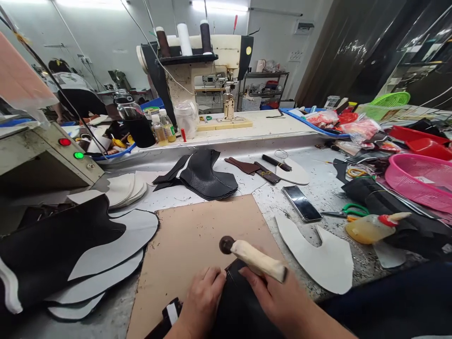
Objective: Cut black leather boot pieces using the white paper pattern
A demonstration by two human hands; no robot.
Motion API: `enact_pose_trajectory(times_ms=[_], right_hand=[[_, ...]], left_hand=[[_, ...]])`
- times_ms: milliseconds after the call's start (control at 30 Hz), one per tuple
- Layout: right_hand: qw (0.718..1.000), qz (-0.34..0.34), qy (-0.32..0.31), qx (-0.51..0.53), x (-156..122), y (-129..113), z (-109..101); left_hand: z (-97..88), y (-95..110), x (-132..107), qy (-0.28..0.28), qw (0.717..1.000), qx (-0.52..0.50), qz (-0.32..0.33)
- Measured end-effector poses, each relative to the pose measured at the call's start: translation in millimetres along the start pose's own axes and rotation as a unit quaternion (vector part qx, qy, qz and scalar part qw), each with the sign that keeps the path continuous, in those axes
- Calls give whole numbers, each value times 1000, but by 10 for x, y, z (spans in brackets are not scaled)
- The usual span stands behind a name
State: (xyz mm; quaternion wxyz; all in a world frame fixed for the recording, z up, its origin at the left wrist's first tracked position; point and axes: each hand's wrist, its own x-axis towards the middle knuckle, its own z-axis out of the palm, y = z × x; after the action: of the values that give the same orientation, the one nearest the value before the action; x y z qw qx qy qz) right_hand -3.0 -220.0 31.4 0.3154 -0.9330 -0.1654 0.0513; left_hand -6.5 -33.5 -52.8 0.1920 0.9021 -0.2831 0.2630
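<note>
A black leather piece [240, 301] lies at the near edge of a brown cardboard sheet [197, 235]. My left hand [201, 296] presses down on the leather's left part, fingers curled and together. My right hand [282, 296] grips a small hammer [254, 256] with a cloth-wrapped handle; its dark round head points up and left over the cardboard. A white shoe-shaped cut-out [325, 259] lies just right of the cardboard.
Stacks of black and white cut pieces [88, 249] lie at left, more black pieces [205, 176] beyond the cardboard. A phone [302, 203], green scissors [348, 211] and a glue bottle [374, 227] sit at right, with a pink basket [420, 179]. A sewing machine [212, 70] stands behind.
</note>
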Motion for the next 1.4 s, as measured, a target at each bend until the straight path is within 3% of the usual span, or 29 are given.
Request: enact_pose_trajectory(times_ms=[167,300,400,533,667,800,933,1000,1067,1200,1400], right_hand=[[992,41,-92,-77,-8,-14,80],[998,8,-32,-53,13,-36,90],[995,32,-69,-57,16,-6,122],[988,62,-103,-100,7,-33,111],[996,19,-81,-16,-10,-116,173],[989,55,-115,-70,39,-1,108],[990,73,-35,-116,105,113,-134],[994,47,8,-98,89,122,-155],[995,45,-4,-86,50,137,-94],[989,73,-77,-103,-15,178,22],[997,24,-52,-51,8,75,41]], left_hand=[[60,-10,-55,15,1000,-20,-20],[59,-25,-58,-3,999,-24,-46],[-20,-66,-85,-32,995,-57,-80],[-168,-121,-171,-57,994,-83,-32],[-230,-129,-237,-40,997,-68,13],[-175,-113,-183,-39,998,-52,18],[8,-86,50,-55,997,-47,40],[94,-82,168,-56,996,-47,47],[131,-96,227,-61,996,-60,33],[76,-156,147,-78,992,-97,1],[-20,-160,7,-55,996,-64,40]])
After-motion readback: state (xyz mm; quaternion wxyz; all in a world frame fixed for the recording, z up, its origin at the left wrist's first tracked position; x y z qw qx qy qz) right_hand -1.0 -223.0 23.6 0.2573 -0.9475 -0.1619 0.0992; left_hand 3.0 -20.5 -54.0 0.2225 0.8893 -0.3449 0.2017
